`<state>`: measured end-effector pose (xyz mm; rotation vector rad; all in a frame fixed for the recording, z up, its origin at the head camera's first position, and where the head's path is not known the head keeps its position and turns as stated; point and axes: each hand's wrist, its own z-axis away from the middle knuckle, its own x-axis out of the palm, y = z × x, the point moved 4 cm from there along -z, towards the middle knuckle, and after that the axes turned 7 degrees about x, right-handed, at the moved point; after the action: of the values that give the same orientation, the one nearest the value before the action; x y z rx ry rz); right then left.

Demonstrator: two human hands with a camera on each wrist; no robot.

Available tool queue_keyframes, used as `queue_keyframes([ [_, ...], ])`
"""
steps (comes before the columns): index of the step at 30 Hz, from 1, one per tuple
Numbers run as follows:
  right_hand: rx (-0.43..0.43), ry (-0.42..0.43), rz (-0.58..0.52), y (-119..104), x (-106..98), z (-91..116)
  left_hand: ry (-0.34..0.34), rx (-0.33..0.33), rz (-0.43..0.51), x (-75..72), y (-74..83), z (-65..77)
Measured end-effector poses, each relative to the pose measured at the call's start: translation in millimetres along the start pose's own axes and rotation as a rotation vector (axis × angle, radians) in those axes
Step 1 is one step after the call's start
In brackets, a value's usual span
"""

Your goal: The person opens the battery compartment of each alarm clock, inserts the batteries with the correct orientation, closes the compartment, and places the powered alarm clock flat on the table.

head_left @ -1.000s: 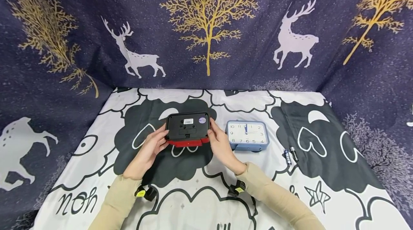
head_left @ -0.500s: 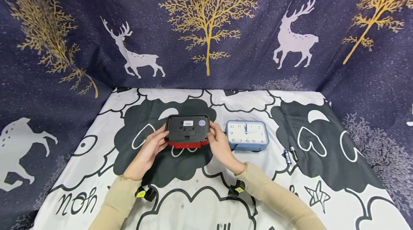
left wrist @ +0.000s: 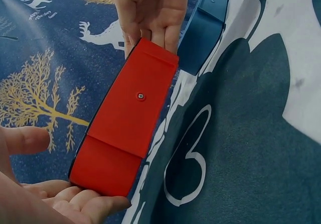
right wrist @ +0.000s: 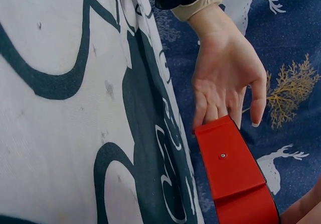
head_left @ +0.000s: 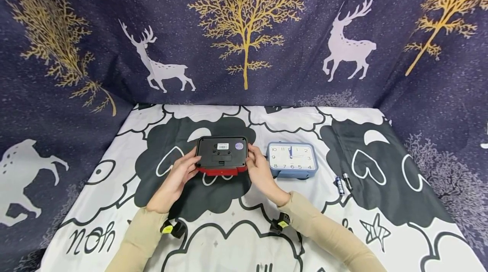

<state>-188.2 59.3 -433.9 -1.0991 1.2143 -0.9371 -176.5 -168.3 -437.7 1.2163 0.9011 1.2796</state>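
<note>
Head | left hand (head_left: 181,172) + right hand (head_left: 261,173) | half-curled | holding red-black case (head_left: 221,151)

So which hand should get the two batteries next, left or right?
Probably the right hand. The batteries lie on its side, past the blue clock, nearer to it than to the left hand. Both hold the red case, so the left would need to support it alone.

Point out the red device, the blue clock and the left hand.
Red device (head_left: 222,154): head view, its black back.
Blue clock (head_left: 291,157): head view, its white dial.
Left hand (head_left: 180,173): head view, middle of the hand.
</note>
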Motion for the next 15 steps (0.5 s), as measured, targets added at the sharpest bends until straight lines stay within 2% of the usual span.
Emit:
queue_keyframes([
  [15, -0.006, 0.028, 0.035, 5.0, 1.3, -1.7, 0.005, -0.001, -0.038, -1.9, -0.9, 2.1],
])
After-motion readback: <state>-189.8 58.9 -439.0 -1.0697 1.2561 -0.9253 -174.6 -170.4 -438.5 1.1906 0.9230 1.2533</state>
